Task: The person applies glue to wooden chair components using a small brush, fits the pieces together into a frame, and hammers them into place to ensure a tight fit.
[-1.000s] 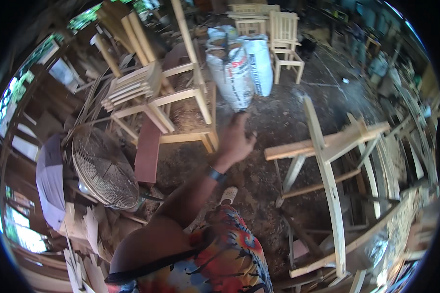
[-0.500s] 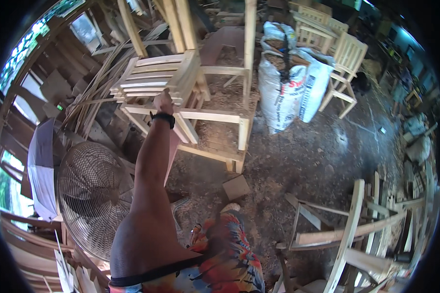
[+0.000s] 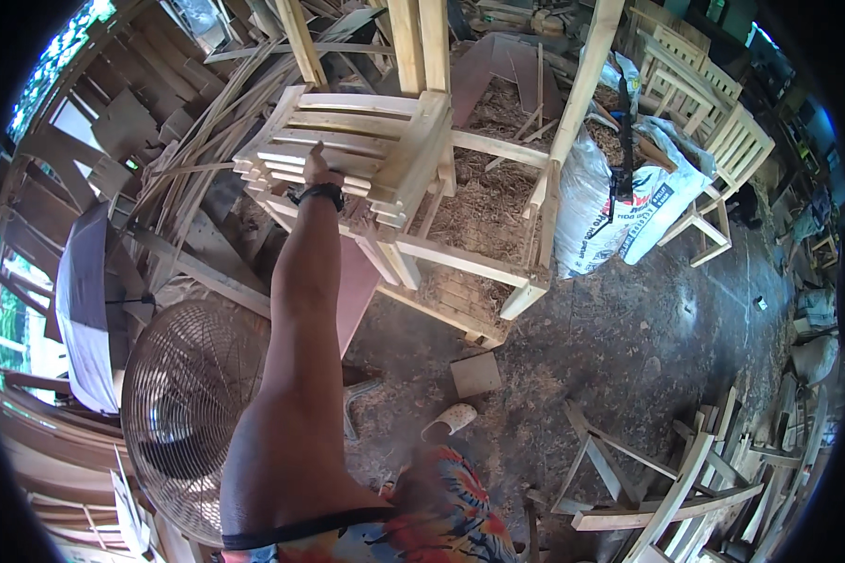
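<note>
Head view: I'd steady the slatted stack (image 3: 352, 128) evenly beneath the left hand's (image 3: 320, 170) fingers (spread or pinching, I can't tell).

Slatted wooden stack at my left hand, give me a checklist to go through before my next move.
1. Left hand at the slatted wooden stack: ok, it is at the near side.
2. Firm grip on a slat: cannot tell, the fingers do not show clearly.
3. Stack supported: ok, it appears to rest on the wooden frame.
4. Left arm clear of the caged fan: cannot tell, they overlap in this view.
5. Footing clear: not ok, a flat brown piece lies just ahead of the shoe.
</note>
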### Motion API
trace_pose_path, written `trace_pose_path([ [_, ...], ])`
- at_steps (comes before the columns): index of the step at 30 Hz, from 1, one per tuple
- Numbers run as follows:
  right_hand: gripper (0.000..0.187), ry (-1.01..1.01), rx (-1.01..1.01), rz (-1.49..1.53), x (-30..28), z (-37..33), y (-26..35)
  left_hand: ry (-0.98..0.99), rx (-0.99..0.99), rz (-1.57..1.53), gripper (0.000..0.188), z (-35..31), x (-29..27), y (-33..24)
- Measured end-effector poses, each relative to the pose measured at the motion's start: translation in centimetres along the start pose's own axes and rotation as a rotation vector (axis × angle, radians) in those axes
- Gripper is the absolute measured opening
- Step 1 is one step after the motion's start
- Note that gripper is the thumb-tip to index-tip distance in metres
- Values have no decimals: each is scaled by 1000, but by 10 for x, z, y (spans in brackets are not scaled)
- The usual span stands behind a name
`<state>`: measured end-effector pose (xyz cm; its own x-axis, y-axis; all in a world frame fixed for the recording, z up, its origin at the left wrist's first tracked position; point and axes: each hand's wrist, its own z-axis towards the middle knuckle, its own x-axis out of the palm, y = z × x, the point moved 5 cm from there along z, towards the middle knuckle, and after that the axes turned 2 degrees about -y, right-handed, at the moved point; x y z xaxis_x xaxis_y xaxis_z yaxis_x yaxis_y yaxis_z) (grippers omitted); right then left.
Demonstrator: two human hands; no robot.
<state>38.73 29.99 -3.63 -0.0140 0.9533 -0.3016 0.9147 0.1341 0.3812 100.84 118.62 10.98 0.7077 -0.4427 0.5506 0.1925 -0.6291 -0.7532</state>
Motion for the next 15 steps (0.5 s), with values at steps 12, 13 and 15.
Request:
trace_pose_path([
  [12, 48, -51, 230, 225, 10, -53, -123, 125, 331, 375, 28, 16, 61, -55],
  [13, 48, -40, 237, 232, 11, -54, -131, 181, 541, 628, 28, 0, 70, -76],
  [15, 48, -42, 249, 263, 18, -58, -140, 248, 966, 1133, 33, -48, 95, -99],
])
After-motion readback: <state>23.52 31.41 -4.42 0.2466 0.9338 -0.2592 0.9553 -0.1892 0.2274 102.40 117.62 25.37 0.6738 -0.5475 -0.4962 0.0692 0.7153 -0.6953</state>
